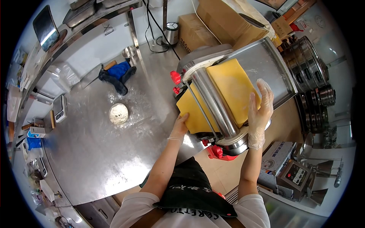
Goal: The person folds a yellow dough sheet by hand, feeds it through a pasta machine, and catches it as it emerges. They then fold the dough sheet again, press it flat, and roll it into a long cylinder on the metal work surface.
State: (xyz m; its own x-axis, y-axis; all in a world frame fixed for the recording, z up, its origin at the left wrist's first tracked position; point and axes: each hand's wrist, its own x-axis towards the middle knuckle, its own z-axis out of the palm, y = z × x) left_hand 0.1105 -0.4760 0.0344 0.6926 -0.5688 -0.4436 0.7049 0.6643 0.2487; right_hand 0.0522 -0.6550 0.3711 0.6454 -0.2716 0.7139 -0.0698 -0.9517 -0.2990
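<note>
The left hand (181, 124), in a thin clear plastic glove, sits just below the centre of the frame with its thumb on the upper face of a smooth yellow sheet of dough (194, 112), gripping its lower left edge; the fingers beneath are mostly hidden. The right hand (261, 104), also in a clear plastic glove, is right of centre, fingers extended and close together, thumb side towards the sheet. It is apart from the left hand and overlaps the dough's right edge, though whether it presses on it cannot be told.

Yellow dough shows on both sides of a shiny steel cylindrical roller (215, 102), which slants down the centre right of the frame; whether it is one piece is hidden there. The roller belongs to a silver metal rolling machine (205, 53) with bright red plastic knobs (175, 77). A wide rectangular steel tray (262, 62) extends behind the dough towards the upper right.

Left of the machine spreads a brushed steel tabletop (99, 152), dusted with white powder. On it, left of centre, stands a small round bowl of white powder (118, 114); above that lies a crumpled blue-and-black fabric bundle (118, 74). Brown cardboard boxes (192, 34) fill the top centre, and a black apron with white lettering (186, 182) covers the person at the bottom.
</note>
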